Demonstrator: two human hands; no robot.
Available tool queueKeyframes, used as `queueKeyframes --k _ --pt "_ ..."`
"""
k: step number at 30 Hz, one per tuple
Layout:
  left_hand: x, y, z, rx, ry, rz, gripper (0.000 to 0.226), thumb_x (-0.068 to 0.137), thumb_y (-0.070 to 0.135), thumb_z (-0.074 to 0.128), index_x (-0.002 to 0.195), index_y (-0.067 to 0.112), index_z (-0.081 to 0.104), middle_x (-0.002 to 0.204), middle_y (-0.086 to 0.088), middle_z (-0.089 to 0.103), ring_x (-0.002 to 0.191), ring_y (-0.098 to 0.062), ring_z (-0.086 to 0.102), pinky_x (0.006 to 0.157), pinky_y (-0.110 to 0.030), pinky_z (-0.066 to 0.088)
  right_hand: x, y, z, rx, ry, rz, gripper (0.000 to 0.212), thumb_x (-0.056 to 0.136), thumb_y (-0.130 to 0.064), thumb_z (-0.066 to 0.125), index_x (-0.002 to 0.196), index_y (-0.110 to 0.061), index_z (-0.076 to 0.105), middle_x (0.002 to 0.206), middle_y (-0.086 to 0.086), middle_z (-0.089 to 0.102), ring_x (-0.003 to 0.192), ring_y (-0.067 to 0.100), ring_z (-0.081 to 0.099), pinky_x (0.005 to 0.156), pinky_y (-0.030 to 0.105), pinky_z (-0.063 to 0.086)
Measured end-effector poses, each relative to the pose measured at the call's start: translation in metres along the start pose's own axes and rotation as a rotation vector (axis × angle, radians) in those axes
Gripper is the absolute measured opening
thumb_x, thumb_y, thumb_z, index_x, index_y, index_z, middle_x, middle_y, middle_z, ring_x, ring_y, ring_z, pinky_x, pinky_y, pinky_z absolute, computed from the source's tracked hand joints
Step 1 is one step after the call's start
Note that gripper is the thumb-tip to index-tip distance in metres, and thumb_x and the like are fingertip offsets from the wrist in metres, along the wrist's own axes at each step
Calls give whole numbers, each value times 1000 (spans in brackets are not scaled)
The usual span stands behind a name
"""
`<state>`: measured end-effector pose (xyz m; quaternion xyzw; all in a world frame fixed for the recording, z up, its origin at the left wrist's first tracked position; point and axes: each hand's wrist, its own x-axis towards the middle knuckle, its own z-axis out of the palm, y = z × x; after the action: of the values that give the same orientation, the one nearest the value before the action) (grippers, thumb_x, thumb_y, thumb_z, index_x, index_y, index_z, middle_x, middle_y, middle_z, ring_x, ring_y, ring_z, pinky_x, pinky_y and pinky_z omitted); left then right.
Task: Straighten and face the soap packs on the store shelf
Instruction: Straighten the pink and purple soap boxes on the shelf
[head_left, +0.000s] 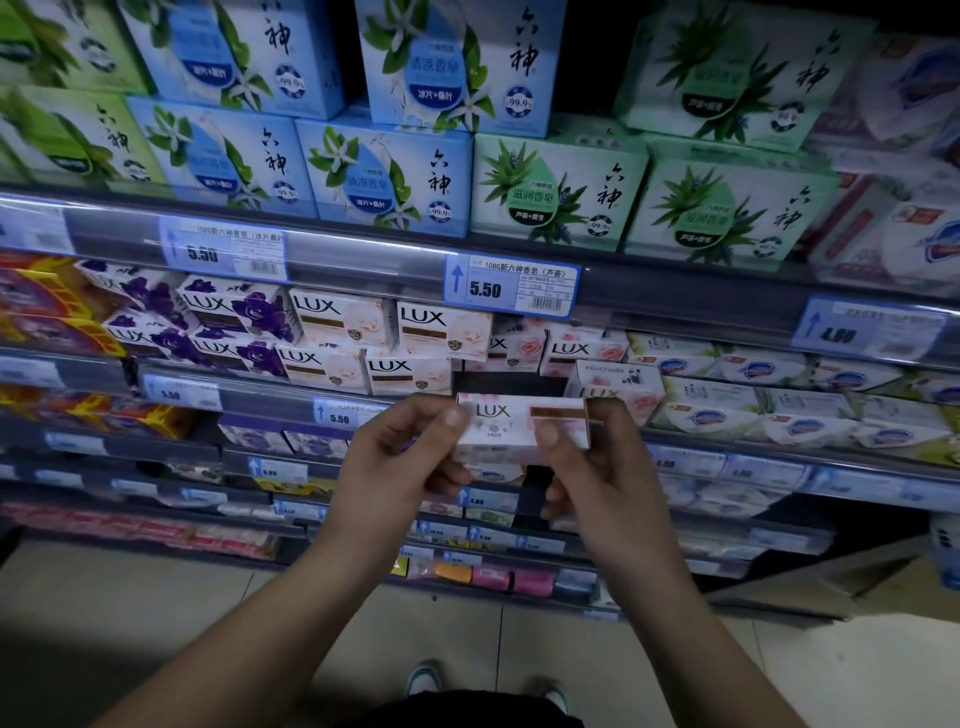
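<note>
A pink and white LUX soap pack (511, 423) is held in front of the shelf, label facing me. My left hand (400, 457) pinches its left end and my right hand (592, 467) pinches its right end. Behind it the LUX shelf row shows a dark gap (509, 382). White LUX packs (444, 330) stand stacked left of the gap, purple LUX packs (228, 317) further left. Pink LUX packs (582, 351) lie right of the gap, one pack (618, 387) turned with its back outward.
Blue and green boxed soaps (395, 176) fill the upper shelf, above the price rail (511, 286). White Safeguard packs (779, 405) lie to the right. Lower shelves hold smaller soaps. Tiled floor and my shoes (426, 680) are below.
</note>
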<state>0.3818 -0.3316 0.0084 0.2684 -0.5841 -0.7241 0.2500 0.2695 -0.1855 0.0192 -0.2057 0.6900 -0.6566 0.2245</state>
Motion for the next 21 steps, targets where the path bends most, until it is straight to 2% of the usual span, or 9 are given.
queueKeyframes --k 1,3,6,8,11,14,16,19,21 --pt "0 0 -2 -10 -11 -6 32 74 55 76 92 29 77 71 -3 72 62 -16 70 56 -23 54 -1 0 -1 7 -8 8 41 69 -65 73 100 -43 61 86 3 70 63 10 68 55 25 58" --pt "0 1 -5 -36 -47 -8 46 76 46 85 116 27 74 100 1 78 81 -17 75 65 -23 57 -1 -1 -3 53 -22 28 41 73 -61 75 103 -38 60 96 -3 73 76 12 73 58 27 60" --pt "2 1 -10 -50 -124 9 67 71 23 79 136 22 62 129 8 71 104 -8 73 77 -22 58 2 3 -9 69 30 44 26 88 -44 74 100 -27 60 103 -5 73 81 14 70 60 29 59" --pt "3 0 -10 -53 -168 20 68 73 23 81 137 18 60 131 5 70 109 -13 72 83 -25 58 4 8 -14 72 22 11 15 94 -25 72 101 -28 59 110 -6 74 98 17 71 68 30 60" --pt "3 -2 -8 -46 -158 29 53 76 29 78 127 19 67 125 -1 74 109 -17 73 83 -26 60 4 13 -17 42 -31 -74 34 92 -10 69 111 -34 54 123 -6 71 115 20 67 90 44 57" --pt "3 -5 -9 114 -170 112 40 84 18 73 124 21 70 114 4 78 109 -13 73 83 -22 59 2 15 -17 12 -32 -202 44 91 6 67 114 -30 52 129 -8 68 124 13 63 90 30 56" --pt "4 -11 -11 201 -155 132 42 89 8 73 128 22 68 112 5 78 109 -12 72 83 -22 59 1 16 -15 14 -17 -239 43 90 6 65 110 -30 53 136 -8 65 130 8 58 93 26 56" --pt "3 -16 -10 214 -140 138 44 91 5 71 131 23 67 112 4 79 104 -12 73 79 -22 59 1 20 -14 -34 46 -235 43 89 7 66 110 -29 55 127 -10 66 127 9 59 101 44 55" --pt "3 -17 -8 233 -121 167 44 91 5 71 131 21 67 116 1 76 106 -12 72 80 -18 57 0 22 -13 -45 93 -230 41 89 -1 68 109 -35 57 118 -9 68 120 14 63 101 48 54"
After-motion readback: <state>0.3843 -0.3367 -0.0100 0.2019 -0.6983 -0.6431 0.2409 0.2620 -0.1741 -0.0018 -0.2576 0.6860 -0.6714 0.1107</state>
